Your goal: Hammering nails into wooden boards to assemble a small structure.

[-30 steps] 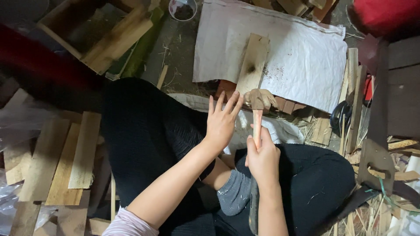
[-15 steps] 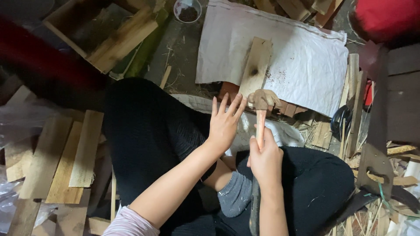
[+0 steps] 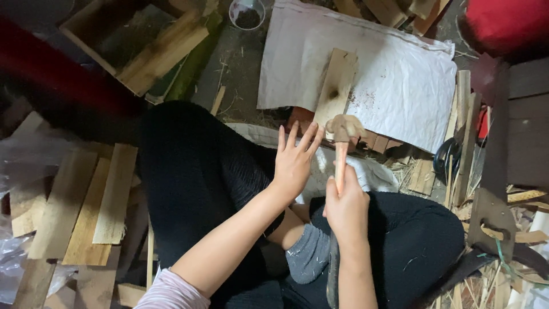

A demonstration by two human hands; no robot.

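Observation:
My right hand [image 3: 346, 209] grips the wooden handle of a hammer [image 3: 342, 137], whose rusty head hangs just over the near end of a short wooden plank [image 3: 337, 86]. The plank lies on a white sack sheet [image 3: 400, 86] spread on the ground. My left hand [image 3: 294, 160] is flat with its fingers spread, just left of the hammer head and near the plank's end; it holds nothing. I sit cross-legged in black trousers [image 3: 200, 183].
Several loose planks [image 3: 86, 206] lie at my left. A wooden crate [image 3: 137, 40] stands at the far left, a small round container [image 3: 247, 12] beside the sheet. Wood scraps, a dark metal piece [image 3: 492, 217] and a red object [image 3: 503, 23] crowd the right.
The hammer head has dropped slightly toward the plank's near end. My left hand stays spread beside it.

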